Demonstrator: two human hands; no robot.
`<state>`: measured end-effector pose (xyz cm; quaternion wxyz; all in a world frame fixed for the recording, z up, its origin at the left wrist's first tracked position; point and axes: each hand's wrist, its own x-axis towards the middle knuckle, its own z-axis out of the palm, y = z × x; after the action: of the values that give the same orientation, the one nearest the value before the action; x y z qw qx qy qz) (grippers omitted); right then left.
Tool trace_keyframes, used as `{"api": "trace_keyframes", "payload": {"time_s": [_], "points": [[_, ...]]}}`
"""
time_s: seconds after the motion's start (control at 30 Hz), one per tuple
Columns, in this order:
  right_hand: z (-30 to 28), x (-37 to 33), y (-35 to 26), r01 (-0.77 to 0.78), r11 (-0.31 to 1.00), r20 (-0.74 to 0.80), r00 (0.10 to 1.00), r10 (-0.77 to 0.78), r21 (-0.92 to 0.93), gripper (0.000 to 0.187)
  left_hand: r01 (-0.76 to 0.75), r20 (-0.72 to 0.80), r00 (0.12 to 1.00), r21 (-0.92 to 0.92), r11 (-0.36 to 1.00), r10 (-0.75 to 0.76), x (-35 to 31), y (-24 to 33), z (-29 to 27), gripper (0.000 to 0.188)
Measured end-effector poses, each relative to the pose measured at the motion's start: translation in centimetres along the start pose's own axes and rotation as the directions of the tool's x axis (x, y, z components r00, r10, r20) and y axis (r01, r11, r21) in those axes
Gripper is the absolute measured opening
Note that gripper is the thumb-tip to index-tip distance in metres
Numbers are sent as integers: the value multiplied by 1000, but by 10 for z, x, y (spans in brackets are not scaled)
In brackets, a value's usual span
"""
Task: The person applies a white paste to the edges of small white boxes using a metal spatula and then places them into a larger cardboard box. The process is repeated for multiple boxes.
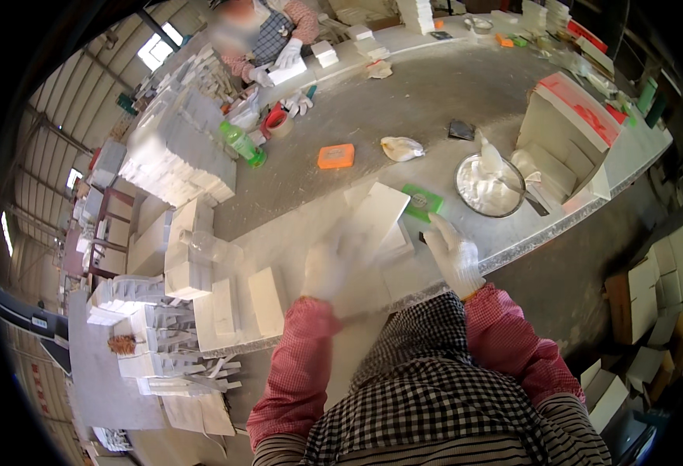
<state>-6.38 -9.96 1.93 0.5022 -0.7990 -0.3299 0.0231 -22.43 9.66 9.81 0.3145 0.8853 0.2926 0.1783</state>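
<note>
My left hand (327,262), in a white glove and smeared by motion, is at the left side of a white rectangular slab (385,208). The slab is tilted above the table and appears gripped there, though the fingers are blurred. Partly under it is another pale slab (397,247). My right hand (456,255), also white-gloved, is just right of the slabs with its fingers bent together. A small dark thing shows at its fingertips, too little to name. Beyond that hand is a green block (422,202). A round pan (490,185) of white paste stands to its right.
White slabs (268,301) lie on the table's near left, with a tall stack (182,147) behind. A green bottle (242,144), an orange block (336,156) and an open box (563,147) stand farther off. Across the table a co-worker's gloved hand (289,54) is near a white block.
</note>
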Motion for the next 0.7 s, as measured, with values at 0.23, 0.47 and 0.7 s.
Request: {"api": "trace_keyframes", "payload": {"time_s": [0.23,0.47,0.7], "points": [[7,-9,-43,83,996,27,996,-84,42,44,549,347,832,-403,732,-432,-14,-13,9,39],[-14,-18,-85,-161,966,300,949,96,202,58,484,393,872,-776,404,-290,-79,24,17,29],[-12,-18,-99,-55,911,196,980,-29,410,58,453,345,884,-799,396,-315,-134,23,-19,36]]}}
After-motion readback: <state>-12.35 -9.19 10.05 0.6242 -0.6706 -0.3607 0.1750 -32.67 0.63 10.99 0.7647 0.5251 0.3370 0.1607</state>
